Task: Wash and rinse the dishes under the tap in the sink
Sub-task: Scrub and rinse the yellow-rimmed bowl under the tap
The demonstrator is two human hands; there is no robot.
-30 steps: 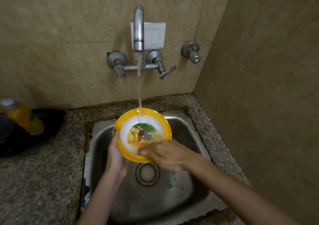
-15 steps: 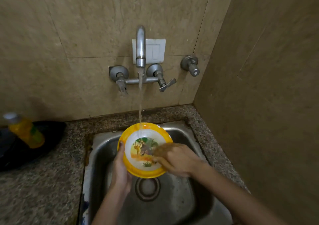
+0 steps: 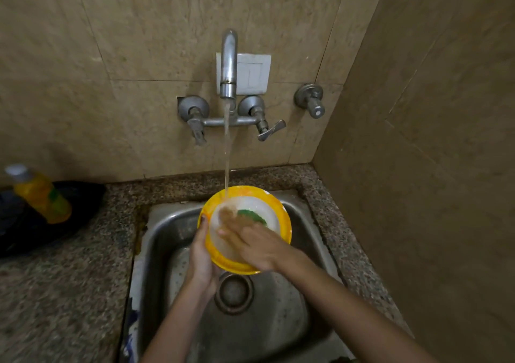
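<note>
A yellow-rimmed bowl [image 3: 281,220] with a white inside was held tilted over the steel sink [image 3: 167,223], just above and behind the round drain [image 3: 234,293]. A green patch of its printed picture showed at the centre, the rest hidden by a hand. The stream of water [image 3: 227,151] from the tap [image 3: 229,64] fell straight onto the bowl's far inner edge.

The left hand [image 3: 202,259] gripped the bowl from the left side, its fingers closed round the rim with the thumb lying along the yellow edge and the palm underneath. The right hand [image 3: 250,240] lay flat inside the bowl, fingers spread and pressed against the white surface, holding nothing; its fingertips were blurred near where the water landed.

The tap rose from a wall-mounted mixer with two lever handles, in front of a white switch plate [image 3: 256,73]. A separate round valve [image 3: 312,100] stuck out of the tiled wall to the right. The sink sat in a speckled stone table [image 3: 69,293] in the corner of beige tiled walls. At the far left, a yellow bottle [image 3: 41,195] with a pale cap stood tilted against something dark [image 3: 69,217] on the table, well apart from the sink.
</note>
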